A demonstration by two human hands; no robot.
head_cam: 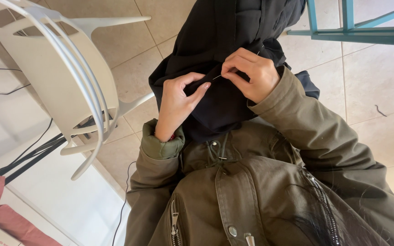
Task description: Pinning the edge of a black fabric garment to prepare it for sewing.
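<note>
a tiled floor [370,82] of pale beige squares filled the view from the head camera. the person's olive green jacket [261,191], with metal zips and a snap, took up the lower middle. a white plastic chair [64,77] stood at the left, with black cables [28,157] running beneath it, and a teal metal frame [356,27] crossed the top right corner. a pink cloth [5,209] lay at the lower left. a black garment [224,50] hung in front of the person, its lower part bunched between both hands. the left hand [177,104] was closed on a fold of the black fabric, thumb pressed against it. the right hand [249,73] was pinched shut on a thin needle [217,77], whose tip pointed toward the left thumb, just above the fabric.
</note>
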